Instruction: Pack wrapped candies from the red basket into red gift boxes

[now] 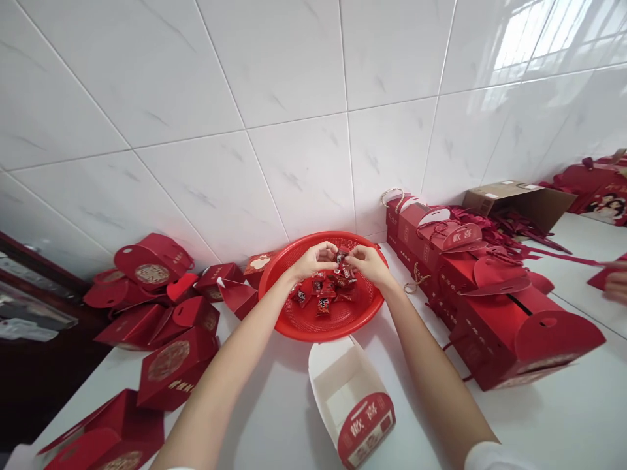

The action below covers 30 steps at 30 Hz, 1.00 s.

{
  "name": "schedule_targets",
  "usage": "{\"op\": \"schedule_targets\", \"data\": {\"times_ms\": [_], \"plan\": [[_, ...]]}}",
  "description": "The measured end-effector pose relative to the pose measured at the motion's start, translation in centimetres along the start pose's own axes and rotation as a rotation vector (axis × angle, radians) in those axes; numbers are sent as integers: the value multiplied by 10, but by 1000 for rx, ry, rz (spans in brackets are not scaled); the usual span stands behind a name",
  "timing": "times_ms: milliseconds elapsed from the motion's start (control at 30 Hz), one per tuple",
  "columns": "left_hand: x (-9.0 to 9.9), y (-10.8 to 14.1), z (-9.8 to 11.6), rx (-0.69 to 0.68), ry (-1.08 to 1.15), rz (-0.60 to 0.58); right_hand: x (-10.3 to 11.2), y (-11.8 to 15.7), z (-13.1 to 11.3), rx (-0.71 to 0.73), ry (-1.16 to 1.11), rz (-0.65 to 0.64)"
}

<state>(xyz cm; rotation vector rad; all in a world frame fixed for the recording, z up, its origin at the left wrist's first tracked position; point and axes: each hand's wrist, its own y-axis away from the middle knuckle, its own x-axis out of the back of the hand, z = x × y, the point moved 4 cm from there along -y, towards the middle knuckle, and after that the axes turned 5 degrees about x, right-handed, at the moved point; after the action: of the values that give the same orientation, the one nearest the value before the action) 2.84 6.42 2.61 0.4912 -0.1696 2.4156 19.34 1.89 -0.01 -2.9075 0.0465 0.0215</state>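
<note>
Both my hands are over a round red plastic basket (326, 331) that holds several small red wrapped packets (323, 305). My left hand (316, 260) pinches a small red packet (341, 256) between thumb and fingers. From the other side, the fingers of my right hand (367, 262) are closed on the same packet. Below the basket, between my forearms, stands an open box (343, 385), white inside, with a red rounded flap facing me; nothing shows inside it.
Red gift boxes (179, 362) crowd the left side. A row of closed red boxes (519, 339) runs along the right. Behind them lies an open cardboard box (514, 196) with red ribbons. Another person's hand (617, 285) is at the right edge. A tiled wall (304, 163) rises behind.
</note>
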Motion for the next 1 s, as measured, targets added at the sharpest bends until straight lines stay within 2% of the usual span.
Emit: {"op": "schedule_targets", "data": {"times_ms": [133, 233, 333, 467, 600, 667, 767, 900, 1000], "plan": [[0, 0, -2, 15, 16, 0, 2, 1, -1, 21, -3, 29], [-7, 0, -4, 29, -40, -65, 1, 2, -2, 37, 20, 27], [-14, 0, -6, 40, -147, -110, 3, 2, -2, 71, 49, 66], [-15, 1, -9, 51, -267, -93, 9, 1, -1, 89, 42, 158], [-17, 1, -18, 113, -548, -114, 8, 2, 0, 85, 23, 180], [-12, -2, -23, 146, -648, -50, 7, 2, 0, 88, 12, 176], [3, -4, -27, 199, -732, 107, 8, 1, 1, 95, -14, 187], [21, -2, -24, 241, -829, 305, 13, -3, 1, 102, -49, 226], [12, -2, -13, 166, -866, 311, 16, -4, 1, 98, -71, 249]]}}
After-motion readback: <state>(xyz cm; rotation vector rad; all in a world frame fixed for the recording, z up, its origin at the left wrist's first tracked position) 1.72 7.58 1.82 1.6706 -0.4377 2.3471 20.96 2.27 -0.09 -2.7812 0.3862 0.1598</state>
